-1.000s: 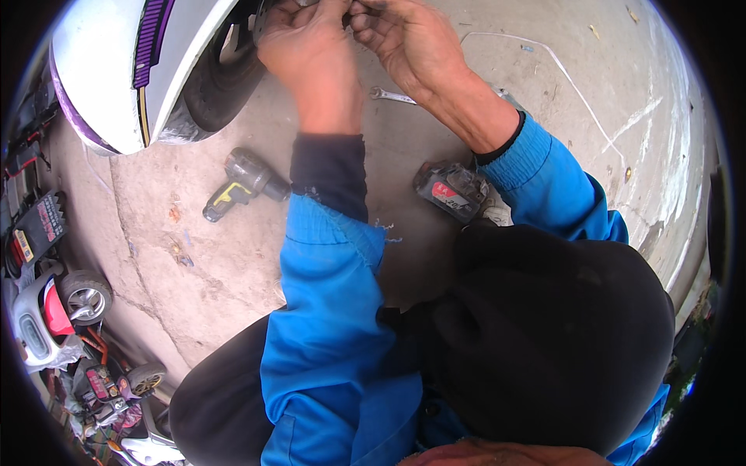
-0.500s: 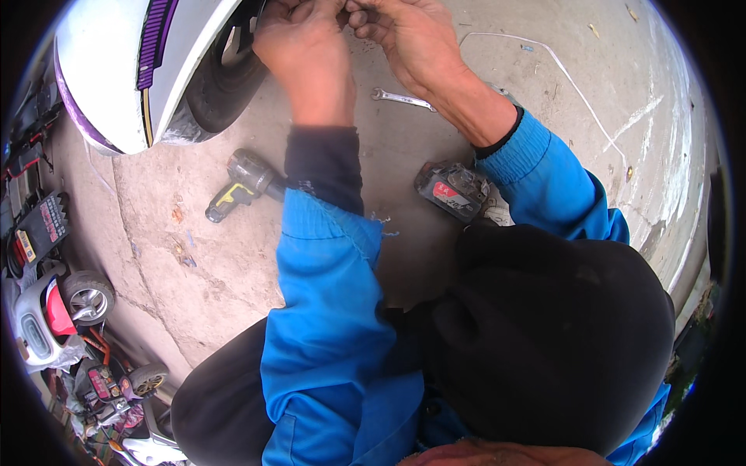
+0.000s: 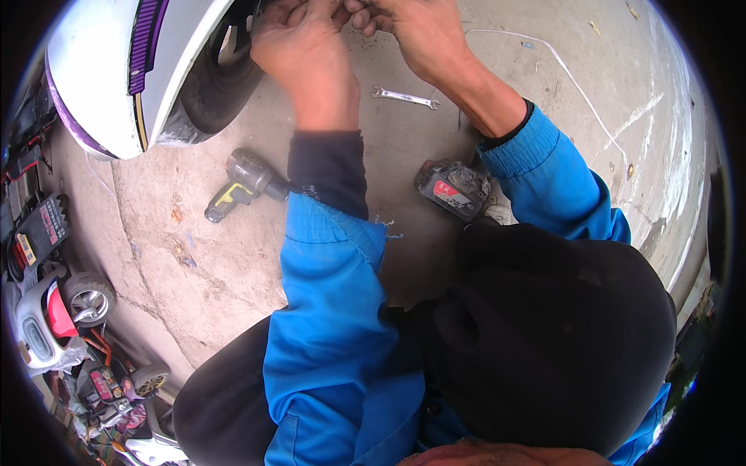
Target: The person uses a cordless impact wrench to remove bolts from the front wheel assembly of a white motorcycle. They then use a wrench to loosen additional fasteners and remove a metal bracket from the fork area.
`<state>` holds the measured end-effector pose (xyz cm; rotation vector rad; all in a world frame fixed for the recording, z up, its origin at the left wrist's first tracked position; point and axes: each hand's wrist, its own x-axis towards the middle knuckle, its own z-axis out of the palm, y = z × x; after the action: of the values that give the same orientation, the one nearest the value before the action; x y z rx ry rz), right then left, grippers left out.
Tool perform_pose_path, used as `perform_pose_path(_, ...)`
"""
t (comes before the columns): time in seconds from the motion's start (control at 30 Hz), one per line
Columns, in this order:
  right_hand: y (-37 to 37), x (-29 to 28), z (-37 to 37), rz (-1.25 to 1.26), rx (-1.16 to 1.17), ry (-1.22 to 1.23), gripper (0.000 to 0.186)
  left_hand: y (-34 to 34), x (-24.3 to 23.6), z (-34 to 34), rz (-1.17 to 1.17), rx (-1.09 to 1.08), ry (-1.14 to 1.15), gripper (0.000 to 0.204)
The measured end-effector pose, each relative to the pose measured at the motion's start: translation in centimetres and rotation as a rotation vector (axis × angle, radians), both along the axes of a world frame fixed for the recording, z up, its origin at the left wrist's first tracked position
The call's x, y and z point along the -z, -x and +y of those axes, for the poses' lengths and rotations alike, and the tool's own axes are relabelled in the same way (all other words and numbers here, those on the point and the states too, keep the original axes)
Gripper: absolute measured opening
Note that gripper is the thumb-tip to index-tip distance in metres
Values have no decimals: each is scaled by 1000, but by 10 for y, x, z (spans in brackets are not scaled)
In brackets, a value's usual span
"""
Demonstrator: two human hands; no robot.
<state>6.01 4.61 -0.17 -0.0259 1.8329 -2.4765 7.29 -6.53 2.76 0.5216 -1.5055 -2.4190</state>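
My left hand (image 3: 303, 58) is raised at the top of the view with its fingers curled in, close to the dark wheel (image 3: 214, 93) under a white body panel (image 3: 101, 70) with a purple stripe. Beside it, my right hand (image 3: 412, 31) has its fingers pinched together, the tips almost meeting those of the left. Whatever the fingertips hold is too small or hidden at the upper edge. On the floor below the hands lies a double-ended open wrench (image 3: 405, 97).
A cordless power tool (image 3: 247, 180) lies on the concrete left of my left forearm. A battery-powered tool (image 3: 454, 190) rests near my right sleeve. A thin white cord (image 3: 571, 74) curves across the floor at right. Several scooters (image 3: 47, 318) stand along the left edge.
My right forearm has shifted slightly to the right, so the whole wrench now shows. The white panel sits a little farther left in view. Both hands stay close together.
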Motion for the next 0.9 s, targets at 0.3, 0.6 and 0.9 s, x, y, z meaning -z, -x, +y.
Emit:
perform_pose_path(0.3, 2, 6, 2, -213, -145, 321, 23, 0, 2, -1, 11, 7, -11, 13)
perform_pose_path(0.6, 7, 9, 5, -370, -325, 602, 25, 1, 6, -6, 57, 68, -23, 11)
perform_pose_path(0.9, 6, 14, 1, -326, -231, 565, 22, -5, -6, -1, 45, 56, 1, 12)
